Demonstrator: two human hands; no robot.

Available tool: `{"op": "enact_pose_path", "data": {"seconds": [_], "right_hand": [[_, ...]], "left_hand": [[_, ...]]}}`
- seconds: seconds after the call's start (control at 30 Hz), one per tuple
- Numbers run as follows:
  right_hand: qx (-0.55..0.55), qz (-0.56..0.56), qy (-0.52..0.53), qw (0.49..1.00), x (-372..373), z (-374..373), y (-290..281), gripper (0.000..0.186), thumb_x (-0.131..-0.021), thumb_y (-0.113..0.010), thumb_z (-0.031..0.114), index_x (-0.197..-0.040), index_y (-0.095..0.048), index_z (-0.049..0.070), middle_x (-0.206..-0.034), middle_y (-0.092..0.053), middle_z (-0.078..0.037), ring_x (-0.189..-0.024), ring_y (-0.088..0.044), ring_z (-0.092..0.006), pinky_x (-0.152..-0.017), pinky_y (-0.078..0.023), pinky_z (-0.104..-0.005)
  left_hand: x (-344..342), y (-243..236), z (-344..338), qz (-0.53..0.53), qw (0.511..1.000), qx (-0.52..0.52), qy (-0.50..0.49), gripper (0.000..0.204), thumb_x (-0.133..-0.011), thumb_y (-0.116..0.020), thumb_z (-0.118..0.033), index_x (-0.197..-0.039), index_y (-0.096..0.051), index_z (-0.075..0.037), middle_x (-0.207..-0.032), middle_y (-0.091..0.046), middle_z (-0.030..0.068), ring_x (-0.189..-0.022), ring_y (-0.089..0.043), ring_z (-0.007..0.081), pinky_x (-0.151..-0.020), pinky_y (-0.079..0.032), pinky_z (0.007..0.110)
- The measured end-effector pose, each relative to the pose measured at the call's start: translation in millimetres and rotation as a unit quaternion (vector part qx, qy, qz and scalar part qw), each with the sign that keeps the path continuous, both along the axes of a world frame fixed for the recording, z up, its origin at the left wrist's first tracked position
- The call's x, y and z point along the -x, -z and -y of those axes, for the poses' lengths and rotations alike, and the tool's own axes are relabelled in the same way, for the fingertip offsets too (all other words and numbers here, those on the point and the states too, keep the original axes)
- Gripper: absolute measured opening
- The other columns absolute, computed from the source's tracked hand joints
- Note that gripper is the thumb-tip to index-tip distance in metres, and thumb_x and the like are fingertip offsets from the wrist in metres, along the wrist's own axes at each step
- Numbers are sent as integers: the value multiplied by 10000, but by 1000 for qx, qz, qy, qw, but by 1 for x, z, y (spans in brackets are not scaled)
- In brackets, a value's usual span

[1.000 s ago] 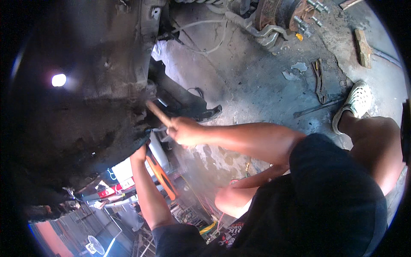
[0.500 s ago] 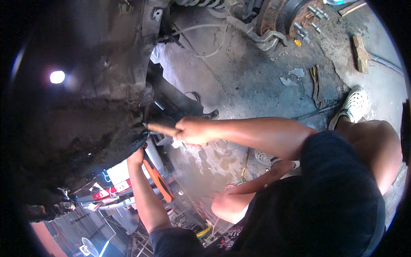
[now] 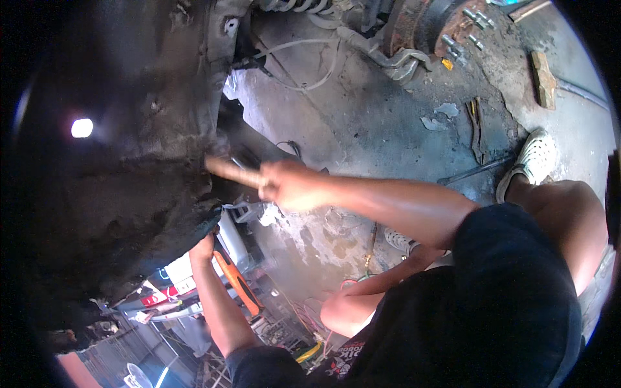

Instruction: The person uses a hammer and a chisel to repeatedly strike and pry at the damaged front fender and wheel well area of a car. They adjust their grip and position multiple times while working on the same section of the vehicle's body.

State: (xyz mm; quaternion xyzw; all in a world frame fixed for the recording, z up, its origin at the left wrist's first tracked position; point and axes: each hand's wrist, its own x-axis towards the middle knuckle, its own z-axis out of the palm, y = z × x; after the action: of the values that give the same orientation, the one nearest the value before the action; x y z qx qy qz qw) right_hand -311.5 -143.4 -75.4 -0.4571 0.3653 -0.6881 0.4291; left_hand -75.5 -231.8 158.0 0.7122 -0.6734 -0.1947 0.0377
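My right hand (image 3: 284,184) grips a wooden handle (image 3: 236,173), motion-blurred, whose far end reaches the torn, blackened lower edge of a dark vehicle body panel (image 3: 129,194). My left hand (image 3: 202,244) reaches up under that edge, fingers curled round something mostly hidden. Just right of it is a long orange-and-black object (image 3: 239,284); whether the hand touches it, I cannot tell. Beyond the handle, a dark metal bracket (image 3: 259,149) projects from the body.
A rusty hub with studs (image 3: 420,26) and suspension parts stand at the top. On the concrete floor (image 3: 375,123) lie a block-headed hammer (image 3: 543,81), pliers (image 3: 477,129) and a metal bar (image 3: 472,170). My white shoe (image 3: 537,155) is at the right; hoses and clutter are below.
The wooden handle swung down about half a second ago and is now raised again, with my right hand a little higher. My left hand has shifted slightly lower along the panel edge.
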Motion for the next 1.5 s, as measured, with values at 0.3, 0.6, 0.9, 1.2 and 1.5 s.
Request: {"op": "enact_pose_path", "data": {"seconds": [0.3, 0.6, 0.9, 1.2, 1.5], "right_hand": [[-87, 211, 68, 971, -20, -18, -44, 208, -1053, -524, 203, -1042, -553, -2, -796, -633, -133, -681, -626, -243, -624, -518, -399], [-80, 284, 44, 955, 61, -41, -54, 177, -1076, -530, 212, -1018, -516, 46, -717, -590, -72, -658, -612, -136, -567, -496, -317], [-86, 109, -103, 985, 0, -20, -25, 265, -994, -632, 222, -1125, -556, 5, -837, -674, -141, -747, -678, -288, -694, -523, -440], [-140, 19, -122, 982, -84, -18, -19, 276, -1028, -555, 249, -1055, -527, -25, -917, -679, -274, -832, -665, -448, -736, -506, -510], [36, 498, 227, 836, 33, -20, -60, 146, -1053, -547, 197, -1028, -500, 61, -709, -546, -82, -638, -580, -206, -624, -498, -359]], "left_hand": [[-40, -4, -5, -48, 999, 6, 19, 62, -1002, -608, -134, -984, -619, -76, -761, -499, -3, -640, -444, 134, -600, -394, 313], [-61, -2, -3, -113, 993, -34, 3, 37, -1000, -601, -57, -1035, -605, -44, -796, -522, 20, -647, -452, 139, -594, -407, 316], [-22, 5, -1, -66, 998, -18, -16, 98, -1003, -661, -167, -1010, -609, -84, -774, -487, -18, -640, -443, 127, -588, -389, 297], [-53, -4, 19, -28, 999, -9, 46, 103, -1003, -648, -157, -997, -583, -77, -739, -475, -14, -621, -449, 138, -582, -397, 297], [-52, -8, 8, -98, 994, -42, 4, 25, -1003, -574, -78, -994, -595, -68, -774, -480, -12, -646, -443, 130, -599, -412, 311]]}}
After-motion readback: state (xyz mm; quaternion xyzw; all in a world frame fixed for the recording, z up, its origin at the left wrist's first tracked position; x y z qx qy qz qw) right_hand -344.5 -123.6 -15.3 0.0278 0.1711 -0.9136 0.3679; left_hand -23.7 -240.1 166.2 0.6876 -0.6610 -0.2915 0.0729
